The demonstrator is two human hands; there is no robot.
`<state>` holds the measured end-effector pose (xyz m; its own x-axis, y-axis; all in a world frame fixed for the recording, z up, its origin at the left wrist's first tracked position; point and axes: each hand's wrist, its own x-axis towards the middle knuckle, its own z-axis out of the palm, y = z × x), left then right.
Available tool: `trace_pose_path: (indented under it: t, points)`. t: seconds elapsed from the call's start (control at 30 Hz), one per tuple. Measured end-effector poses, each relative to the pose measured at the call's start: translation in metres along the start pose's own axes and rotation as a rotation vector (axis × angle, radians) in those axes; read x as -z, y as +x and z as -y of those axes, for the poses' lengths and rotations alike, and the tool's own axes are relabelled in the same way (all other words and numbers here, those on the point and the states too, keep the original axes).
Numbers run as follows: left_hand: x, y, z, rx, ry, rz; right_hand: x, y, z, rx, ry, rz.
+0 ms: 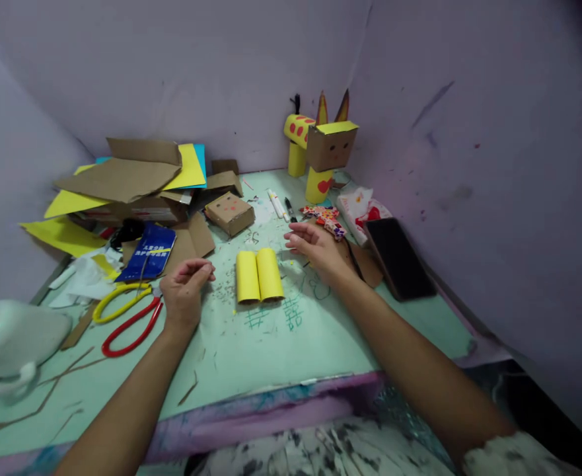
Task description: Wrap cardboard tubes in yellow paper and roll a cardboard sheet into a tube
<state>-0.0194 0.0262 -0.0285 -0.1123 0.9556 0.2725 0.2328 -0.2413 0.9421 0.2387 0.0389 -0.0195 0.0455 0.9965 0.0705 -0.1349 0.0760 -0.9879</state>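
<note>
Two yellow paper-covered tubes (259, 276) lie side by side on the pale green table (251, 363), touching each other. My left hand (185, 287) rests left of them, beside the scissors (132, 317) with one yellow and one red handle; its fingers are curled together, and whatever they may hold is hidden. To the right of the tubes is my right hand (315, 248), fingers loosely bent and apart, holding nothing. A small cardboard box with a drawn face (230, 213) sits behind the tubes.
A cardboard animal (333, 149) with a yellow spotted body stands at the back right. The phone (400, 258) lies at the right edge. Stacked cardboard (127, 175) and a blue packet (148, 252) are on the left, with a white mug (18, 337) nearer. Markers (277, 205) lie behind.
</note>
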Motion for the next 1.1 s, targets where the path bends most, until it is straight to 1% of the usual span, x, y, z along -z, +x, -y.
trace_pose_path:
  t: [0.1,0.23,0.33,0.43,0.53,0.6,0.67,0.73,0.77,0.83,0.9,0.97,1.0,1.03,1.07,1.1]
  points:
    - [0.0,-0.006,-0.001,0.076,0.035,0.02,0.0,0.001,-0.003,0.004,0.011,-0.063]
    - [-0.002,-0.009,-0.003,0.156,0.051,0.055,0.0,-0.001,-0.005,-0.034,-0.019,-0.089]
    - [-0.002,-0.009,-0.005,0.183,0.038,0.076,0.0,0.0,-0.005,-0.077,-0.061,-0.083]
    - [-0.001,-0.009,-0.006,0.176,0.026,0.086,0.001,0.0,-0.006,-0.1,-0.09,-0.071]
    - [0.001,-0.011,-0.007,0.125,0.044,0.066,0.002,0.001,-0.008,-0.09,-0.095,-0.061]
    - [0.004,-0.013,-0.01,0.055,0.078,0.04,0.002,0.001,-0.008,-0.068,-0.087,-0.058]
    - [0.008,-0.016,-0.015,-0.048,0.123,0.018,0.001,0.0,-0.005,-0.032,-0.07,-0.058]
    - [0.01,-0.021,-0.024,-0.177,0.168,0.046,-0.003,-0.006,0.002,0.011,-0.048,-0.034]
    - [0.01,-0.023,-0.029,-0.248,0.189,0.09,-0.007,-0.011,0.007,0.031,-0.038,0.0]
    - [0.008,-0.029,-0.04,-0.396,0.219,0.221,-0.017,-0.025,0.017,0.058,-0.029,0.128]
    - [0.004,-0.034,-0.05,-0.543,0.23,0.349,-0.03,-0.041,0.024,0.076,-0.038,0.318]
    - [0.001,-0.04,-0.056,-0.654,0.236,0.429,-0.042,-0.058,0.025,0.114,-0.049,0.524]
    - [0.001,-0.043,-0.056,-0.688,0.248,0.445,-0.046,-0.064,0.024,0.185,-0.06,0.644]
    - [0.003,-0.045,-0.054,-0.701,0.261,0.457,-0.049,-0.07,0.021,0.238,-0.06,0.679]
    - [0.005,-0.048,-0.051,-0.688,0.272,0.473,-0.05,-0.073,0.018,0.262,-0.058,0.691]
    - [0.007,-0.05,-0.047,-0.636,0.287,0.506,-0.05,-0.076,0.014,0.265,-0.062,0.714]
